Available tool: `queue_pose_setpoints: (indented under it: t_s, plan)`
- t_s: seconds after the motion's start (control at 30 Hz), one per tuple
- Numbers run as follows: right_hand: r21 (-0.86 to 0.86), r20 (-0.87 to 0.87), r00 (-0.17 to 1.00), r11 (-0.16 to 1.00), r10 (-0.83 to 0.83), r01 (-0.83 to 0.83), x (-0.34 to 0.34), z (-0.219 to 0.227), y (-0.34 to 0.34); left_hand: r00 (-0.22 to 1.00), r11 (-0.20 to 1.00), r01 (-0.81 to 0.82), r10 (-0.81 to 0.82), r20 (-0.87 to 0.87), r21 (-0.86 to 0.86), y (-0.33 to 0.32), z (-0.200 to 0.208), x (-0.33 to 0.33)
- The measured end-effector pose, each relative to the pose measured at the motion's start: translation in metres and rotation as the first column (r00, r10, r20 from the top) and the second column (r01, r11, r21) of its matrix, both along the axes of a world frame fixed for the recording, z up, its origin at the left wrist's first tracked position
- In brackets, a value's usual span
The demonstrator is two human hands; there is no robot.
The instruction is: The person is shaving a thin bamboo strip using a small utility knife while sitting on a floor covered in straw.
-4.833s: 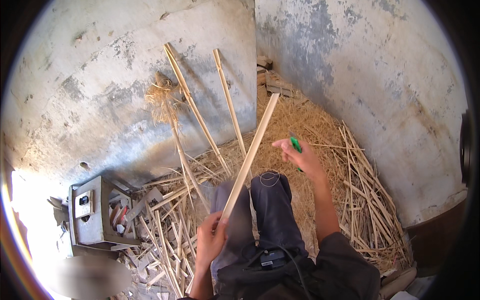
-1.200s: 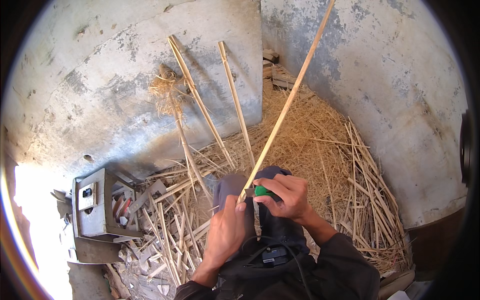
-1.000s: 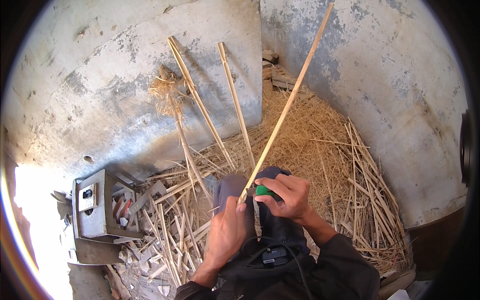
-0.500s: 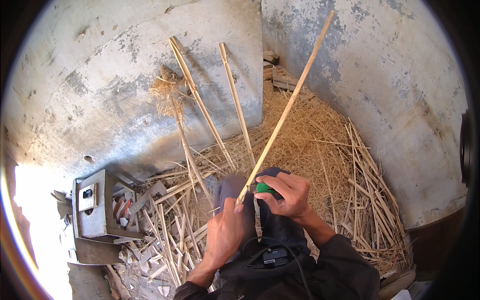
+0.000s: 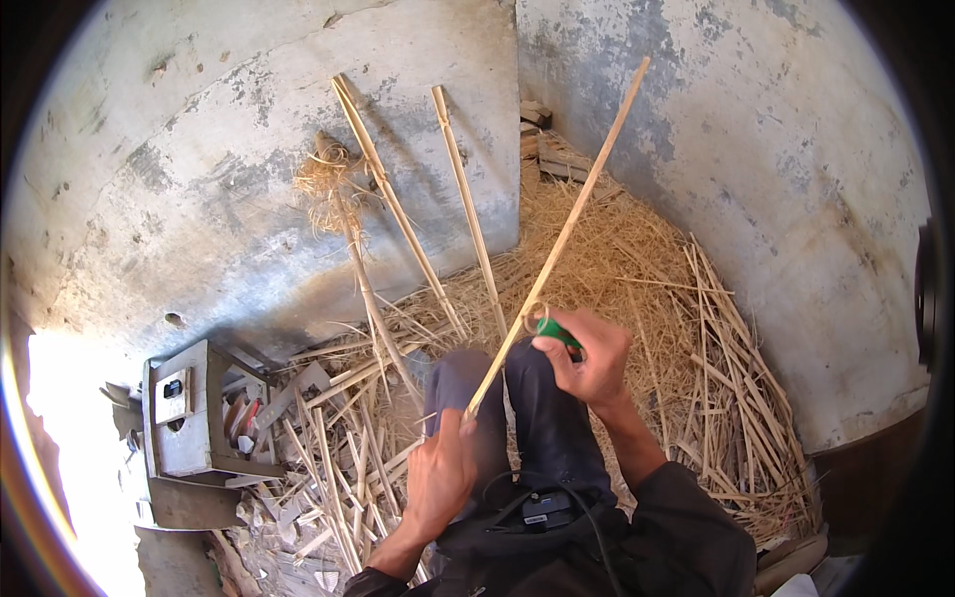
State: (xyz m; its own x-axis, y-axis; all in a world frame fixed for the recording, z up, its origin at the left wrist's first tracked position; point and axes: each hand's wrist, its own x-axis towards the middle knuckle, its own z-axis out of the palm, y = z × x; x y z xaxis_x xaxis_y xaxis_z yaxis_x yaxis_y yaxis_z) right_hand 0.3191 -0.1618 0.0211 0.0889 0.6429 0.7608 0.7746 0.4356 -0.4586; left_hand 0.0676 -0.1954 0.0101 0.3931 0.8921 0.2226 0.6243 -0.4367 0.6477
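My left hand (image 5: 443, 468) is closed round the lower end of a long pale bamboo strip (image 5: 562, 227), above my left knee. The strip slants up and away to the right. My right hand (image 5: 595, 360) grips a green-handled knife (image 5: 561, 333) against the strip, a little above the knees. A thin curled shaving (image 5: 536, 316) stands at the knife; its blade is mostly hidden.
Several bamboo poles (image 5: 468, 199) lean on the wall, one with shavings (image 5: 330, 179) tangled at its top. A heap of shavings (image 5: 597, 269) covers the floor ahead. Cut strips (image 5: 741, 408) lie at right. A wooden box (image 5: 189, 443) stands at left.
My right hand and the knife have moved up along the strip, away from my left hand, and a curled shaving has appeared. The strip's far end has dropped slightly.
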Motion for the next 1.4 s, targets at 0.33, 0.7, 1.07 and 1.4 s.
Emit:
queue_pose_setpoints:
  t_s: [0.33, 0.7, 1.07, 1.4]
  plan:
    - [-0.093, -0.302, 0.863, 0.914, -0.404, 0.395, 0.117, -0.014, 0.048, 0.994, 0.991, 0.056, -0.067, -0.089, -0.125, -0.028, -0.031, -0.025]
    - [-0.236, -0.712, 0.685, 0.865, 0.156, -0.443, 0.029, -0.012, 0.013, 0.821, 0.59, 0.343, 0.19, 0.538, -0.731, 0.006, -0.034, -0.027]
    - [-0.131, -0.841, 0.502, 0.824, 0.203, -0.551, -0.002, -0.007, 0.004, 0.726, 0.507, 0.591, 0.003, 0.687, -0.627, 0.026, -0.015, 0.005]
    - [0.077, -0.763, 0.543, 0.885, 0.349, -0.46, -0.016, -0.008, -0.011, 0.744, 0.718, 0.458, 0.014, 0.668, -0.524, 0.019, 0.004, 0.014]
